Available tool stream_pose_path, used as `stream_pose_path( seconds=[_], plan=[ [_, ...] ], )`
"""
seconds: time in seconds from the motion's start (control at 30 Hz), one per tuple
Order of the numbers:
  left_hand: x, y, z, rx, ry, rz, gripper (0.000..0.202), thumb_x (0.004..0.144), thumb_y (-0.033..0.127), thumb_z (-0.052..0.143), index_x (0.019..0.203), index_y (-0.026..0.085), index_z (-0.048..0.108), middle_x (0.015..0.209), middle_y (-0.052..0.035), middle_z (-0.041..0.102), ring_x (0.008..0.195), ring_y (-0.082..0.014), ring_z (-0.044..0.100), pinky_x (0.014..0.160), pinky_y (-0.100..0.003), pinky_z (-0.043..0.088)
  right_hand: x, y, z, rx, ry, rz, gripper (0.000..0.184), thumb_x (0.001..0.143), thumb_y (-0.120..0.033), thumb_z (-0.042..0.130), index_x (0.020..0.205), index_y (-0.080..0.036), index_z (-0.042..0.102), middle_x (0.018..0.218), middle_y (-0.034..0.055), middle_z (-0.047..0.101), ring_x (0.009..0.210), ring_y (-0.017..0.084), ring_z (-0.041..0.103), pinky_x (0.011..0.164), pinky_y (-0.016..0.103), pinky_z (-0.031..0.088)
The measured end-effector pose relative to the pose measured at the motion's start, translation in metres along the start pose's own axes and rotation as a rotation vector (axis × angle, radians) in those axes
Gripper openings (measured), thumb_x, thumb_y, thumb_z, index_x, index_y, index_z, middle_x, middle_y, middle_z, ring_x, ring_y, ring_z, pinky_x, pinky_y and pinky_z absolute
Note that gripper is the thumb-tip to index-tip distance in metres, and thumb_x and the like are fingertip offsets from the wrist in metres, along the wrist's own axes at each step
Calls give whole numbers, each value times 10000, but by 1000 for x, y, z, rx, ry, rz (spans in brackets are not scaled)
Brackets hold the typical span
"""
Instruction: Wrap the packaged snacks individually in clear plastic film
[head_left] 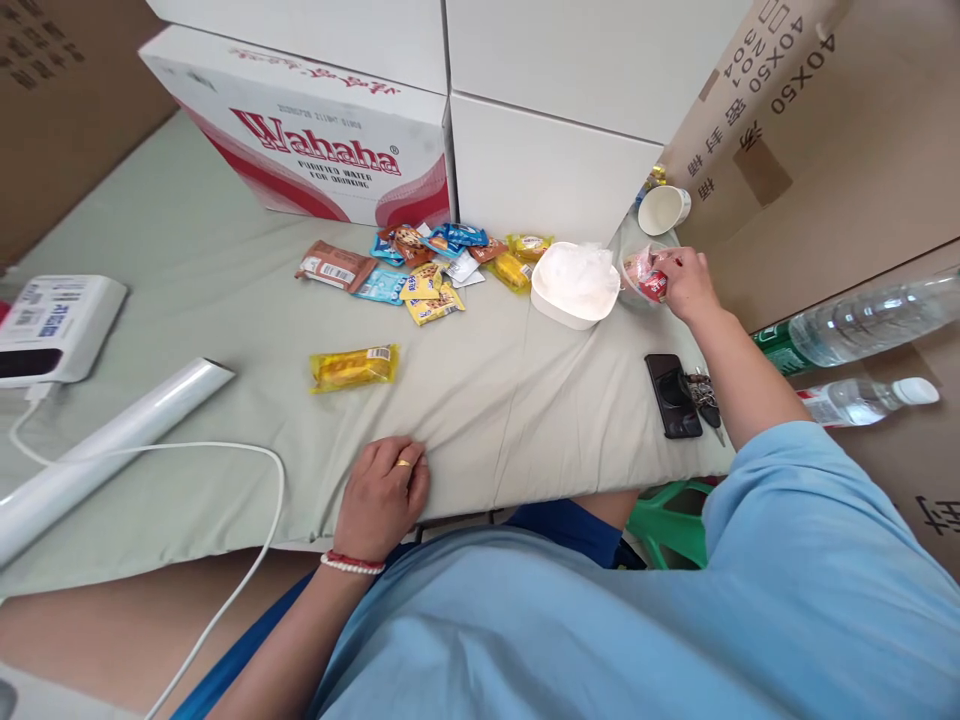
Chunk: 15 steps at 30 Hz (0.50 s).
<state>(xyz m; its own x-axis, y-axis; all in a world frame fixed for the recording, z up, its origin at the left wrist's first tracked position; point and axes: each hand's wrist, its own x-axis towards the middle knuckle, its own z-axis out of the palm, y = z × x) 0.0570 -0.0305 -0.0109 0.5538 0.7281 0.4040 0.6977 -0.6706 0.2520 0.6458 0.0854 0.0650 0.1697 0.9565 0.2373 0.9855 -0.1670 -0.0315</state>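
Note:
My right hand (pixel 686 282) reaches to the far right of the table, its fingers pinched on a small red-and-pink packet (pixel 654 286) at a clear plastic container (pixel 631 290). Whether the packet is inside that container or over it, I cannot tell. Left of it stands a white bowl (pixel 574 318) with a crumpled clear bag (pixel 581 270) in it. My left hand (pixel 384 495) rests at the table's front edge, fingers curled together and holding nothing. Beyond it lies a yellow-wrapped snack (pixel 354 369), apart from the hand.
Several snack packets (pixel 427 262) lie piled before a Wahaba-style water carton (pixel 322 150). A paper cup (pixel 664 210) stands back right. A phone (pixel 673 396) with keys (pixel 703 398) lies below my right forearm. At left are a white device (pixel 71 320), its cable (pixel 225 446) and a roll (pixel 120 440).

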Motion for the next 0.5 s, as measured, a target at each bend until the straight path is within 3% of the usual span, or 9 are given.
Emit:
stream_pose_path(
  seconds=[0.17, 0.33, 0.5],
  plan=[
    [0, 1, 1, -34, -10, -32, 174, 954, 162, 547, 1076, 190, 668, 1042, -127, 667, 994, -295, 607, 918, -466, 537, -6, -10, -5, 24, 47, 8, 366, 976, -354, 495, 1265, -275, 705, 1410, 101, 600, 1307, 347, 441, 1083, 527, 416],
    [0, 1, 0, -109, -11, -62, 175, 969, 197, 527, 1054, 204, 680, 1027, -122, 670, 990, -300, 603, 920, -481, 531, -6, -17, -24, 5, 144, 33, 381, 932, -257, 497, 1235, -246, 727, 1465, 118, 565, 1355, 360, 415, 1108, 564, 372],
    [-3, 0, 1, -103, -8, -53, 161, 992, 219, 521, 1046, 191, 670, 1031, -120, 670, 993, -289, 594, 905, -448, 524, -2, -66, -47, 41, 285, 27, 378, 957, -199, 423, 1182, -172, 725, 1221, 173, 670, 1189, 324, 523, 1071, 494, 403]
  ],
)
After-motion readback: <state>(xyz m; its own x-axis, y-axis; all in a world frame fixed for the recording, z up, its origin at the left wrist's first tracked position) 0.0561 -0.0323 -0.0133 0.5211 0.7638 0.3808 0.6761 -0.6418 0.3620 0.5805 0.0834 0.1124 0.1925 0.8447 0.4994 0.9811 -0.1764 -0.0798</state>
